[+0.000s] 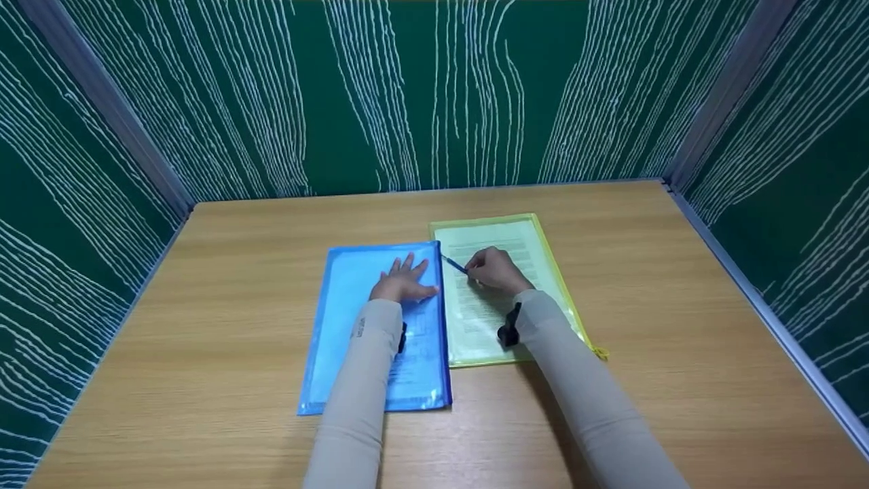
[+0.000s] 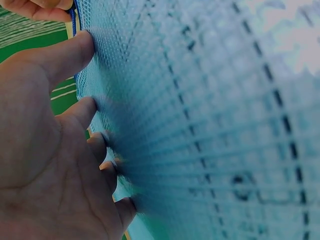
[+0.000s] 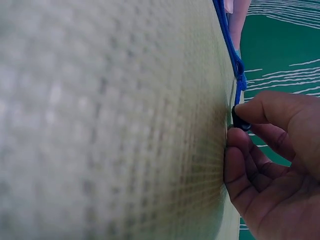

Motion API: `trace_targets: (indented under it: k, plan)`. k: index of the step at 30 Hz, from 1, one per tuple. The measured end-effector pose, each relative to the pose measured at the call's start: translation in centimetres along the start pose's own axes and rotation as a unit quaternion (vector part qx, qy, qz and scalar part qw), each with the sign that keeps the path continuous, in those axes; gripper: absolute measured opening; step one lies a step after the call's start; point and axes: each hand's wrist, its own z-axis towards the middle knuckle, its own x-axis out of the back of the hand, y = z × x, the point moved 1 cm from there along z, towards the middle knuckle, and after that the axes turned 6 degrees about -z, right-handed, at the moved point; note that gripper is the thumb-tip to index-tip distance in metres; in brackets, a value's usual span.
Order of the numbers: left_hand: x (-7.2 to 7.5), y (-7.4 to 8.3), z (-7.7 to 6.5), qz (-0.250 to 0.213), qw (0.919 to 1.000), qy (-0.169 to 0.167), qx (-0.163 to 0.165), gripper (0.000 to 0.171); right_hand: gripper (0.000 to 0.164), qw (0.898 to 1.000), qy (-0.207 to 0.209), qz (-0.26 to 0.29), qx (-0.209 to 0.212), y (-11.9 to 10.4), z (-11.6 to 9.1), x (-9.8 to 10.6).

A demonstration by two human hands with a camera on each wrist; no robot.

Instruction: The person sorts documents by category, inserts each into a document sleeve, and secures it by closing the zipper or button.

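A blue mesh zip pouch (image 1: 421, 360) with printed paper inside lies on the table. My left hand (image 1: 404, 282) rests on its upper part, fingers spread; in the left wrist view the fingertips (image 2: 86, 42) press on the mesh. Along the pouch's right edge runs a dark blue zipper (image 1: 445, 326). From near its top end a blue pull cord (image 1: 453, 263) stretches to the right. My right hand (image 1: 497, 269) pinches the cord's dark end (image 3: 240, 121) between thumb and finger. This hand is over a yellow-edged mesh zip pouch (image 1: 475, 326), also holding printed paper.
The blue pouch overlaps the yellow-edged pouch's left side. A yellow tassel (image 1: 600, 353) sticks out at that pouch's lower right corner. The wooden table (image 1: 237, 285) is bounded by green panels (image 1: 421, 102) with white wavy lines at the back and both sides.
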Motion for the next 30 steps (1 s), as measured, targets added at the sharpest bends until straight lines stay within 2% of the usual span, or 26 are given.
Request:
trace_targets:
  k: [12,18,25,30]
  plan:
    - [0.05,0.03,0.09,-0.012,0.9999,0.009,0.003,0.077,0.016,1.000,0.001,-0.010,0.003,-0.06,-0.18,-0.04]
    - [-0.11,-0.13,0.21,-0.002,0.9995,0.030,0.011,0.078,0.017,1.000,-0.011,-0.012,0.018,-0.01,-0.32,-0.25]
    - [-0.03,0.05,0.35,0.002,0.9996,0.029,0.004,0.079,0.016,1.000,-0.003,0.002,0.013,0.15,-0.59,-0.08]
    - [-0.05,0.00,0.52,-0.021,0.9987,0.043,0.017,0.078,0.017,1.000,-0.017,0.002,0.015,0.14,-0.77,-0.02]
